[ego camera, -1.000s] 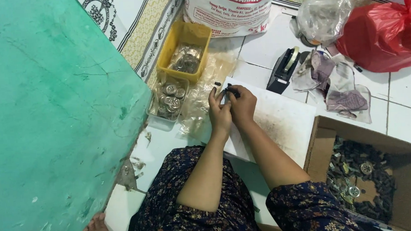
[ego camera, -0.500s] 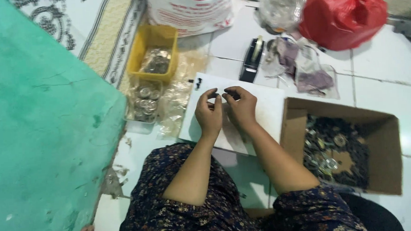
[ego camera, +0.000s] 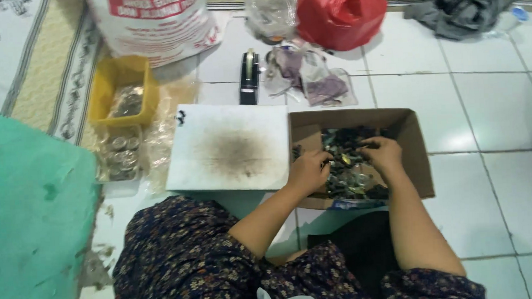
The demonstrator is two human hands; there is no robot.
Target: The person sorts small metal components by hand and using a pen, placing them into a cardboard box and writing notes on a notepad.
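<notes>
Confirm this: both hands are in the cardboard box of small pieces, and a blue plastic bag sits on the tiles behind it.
Not quite: the plastic bag is red, not blue, as the head view shows. Both hands, left and right, are in the cardboard box.

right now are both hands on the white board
No, both the left hand and the right hand are inside the cardboard box among the small pieces, and the white board beside it lies untouched.

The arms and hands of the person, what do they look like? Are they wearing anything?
Both forearms are bare, with no sleeves showing. The left hand and right hand have no gloves. No watch or bracelet shows. The clothing over the lap is dark with a small flower pattern.
</notes>
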